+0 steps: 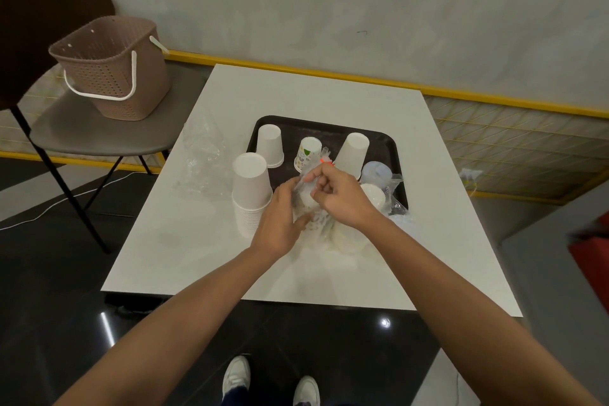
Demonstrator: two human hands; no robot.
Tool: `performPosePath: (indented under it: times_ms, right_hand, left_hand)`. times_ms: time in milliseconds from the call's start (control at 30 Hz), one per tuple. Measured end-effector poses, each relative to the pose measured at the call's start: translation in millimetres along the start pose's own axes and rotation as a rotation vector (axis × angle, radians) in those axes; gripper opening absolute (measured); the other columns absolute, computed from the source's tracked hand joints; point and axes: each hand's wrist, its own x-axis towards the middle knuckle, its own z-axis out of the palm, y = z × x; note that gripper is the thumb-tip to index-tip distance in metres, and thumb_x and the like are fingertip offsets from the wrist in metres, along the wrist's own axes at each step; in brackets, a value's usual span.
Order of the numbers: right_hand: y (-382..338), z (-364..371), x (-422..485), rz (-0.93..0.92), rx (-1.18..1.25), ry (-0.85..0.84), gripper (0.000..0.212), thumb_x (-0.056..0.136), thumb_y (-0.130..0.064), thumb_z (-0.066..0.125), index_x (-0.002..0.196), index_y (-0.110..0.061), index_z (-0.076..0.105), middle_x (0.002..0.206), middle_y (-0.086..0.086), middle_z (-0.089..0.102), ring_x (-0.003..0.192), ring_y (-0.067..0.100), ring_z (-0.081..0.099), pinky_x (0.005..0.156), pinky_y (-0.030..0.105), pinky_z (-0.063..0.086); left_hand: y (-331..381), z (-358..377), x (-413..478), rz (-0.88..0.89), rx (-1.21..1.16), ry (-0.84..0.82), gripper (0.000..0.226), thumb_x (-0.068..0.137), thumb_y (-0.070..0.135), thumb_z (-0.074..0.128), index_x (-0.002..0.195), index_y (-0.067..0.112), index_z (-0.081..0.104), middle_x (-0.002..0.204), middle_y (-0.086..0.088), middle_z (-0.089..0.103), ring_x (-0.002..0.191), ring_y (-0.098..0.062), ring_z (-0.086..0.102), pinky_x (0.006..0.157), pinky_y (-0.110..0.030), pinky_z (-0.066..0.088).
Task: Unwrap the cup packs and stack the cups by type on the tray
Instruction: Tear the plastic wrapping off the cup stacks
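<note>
A dark tray lies on the white table. On it stand a short stack of white cups, a printed cup and a taller white stack, all upside down. A clear cup pack and another wrapped white pack sit at the tray's right. A tall white stack stands off the tray's left edge. My left hand grips a wrapped cup pack from the left. My right hand pinches its plastic wrap near the orange tie.
Loose clear plastic wrap lies on the table left of the tray. A brown basket with white handles sits on a chair at the far left. A wall with a yellow rail runs behind the table.
</note>
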Motion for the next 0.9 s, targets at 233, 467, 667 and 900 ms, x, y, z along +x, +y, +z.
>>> performPosePath:
  times_ms: [233, 467, 667, 900]
  right_hand:
    - [4.0, 0.8, -0.8, -0.052, -0.099, 0.089, 0.023, 0.08, -0.013, 0.066, 0.098, -0.023, 0.058, 0.078, -0.004, 0.054, 0.068, 0.008, 0.051, 0.07, 0.025, 0.047]
    - [11.4, 4.1, -7.6, -0.027, -0.107, 0.094, 0.069, 0.073, -0.014, 0.072, 0.133, -0.015, 0.038, 0.132, 0.003, 0.039, 0.119, 0.015, 0.041, 0.1, 0.027, 0.038]
    - [25.4, 28.3, -13.3, 0.144, -0.015, -0.05, 0.119, 0.061, -0.021, 0.086, 0.148, -0.013, 0.005, 0.153, 0.004, 0.014, 0.141, 0.019, 0.017, 0.115, 0.031, 0.022]
    - [43.7, 51.8, -6.5, 0.32, 0.13, -0.008, 0.121, 0.059, -0.014, 0.088, 0.148, -0.015, 0.006, 0.151, 0.006, 0.025, 0.139, 0.022, 0.029, 0.113, 0.04, 0.032]
  left_hand:
    - [-3.7, 1.0, -1.1, -0.049, 0.116, 0.069, 0.019, 0.092, 0.011, 0.055, 0.083, 0.011, 0.038, 0.075, 0.001, 0.043, 0.064, -0.013, 0.041, 0.052, -0.015, 0.033]
    - [-9.7, 8.7, -8.0, -0.103, 0.101, 0.043, 0.017, 0.088, 0.005, 0.057, 0.1, 0.004, 0.044, 0.086, -0.008, 0.054, 0.077, -0.026, 0.054, 0.062, -0.035, 0.042]
    - [-22.5, 14.0, -11.9, -0.189, 0.166, 0.015, 0.015, 0.088, 0.01, 0.058, 0.102, 0.005, 0.055, 0.097, -0.011, 0.062, 0.086, -0.025, 0.059, 0.072, -0.035, 0.05]
    - [-22.9, 12.1, -10.8, -0.26, 0.083, 0.011, 0.021, 0.088, 0.004, 0.057, 0.108, 0.006, 0.063, 0.103, -0.01, 0.066, 0.095, -0.025, 0.061, 0.073, -0.022, 0.043]
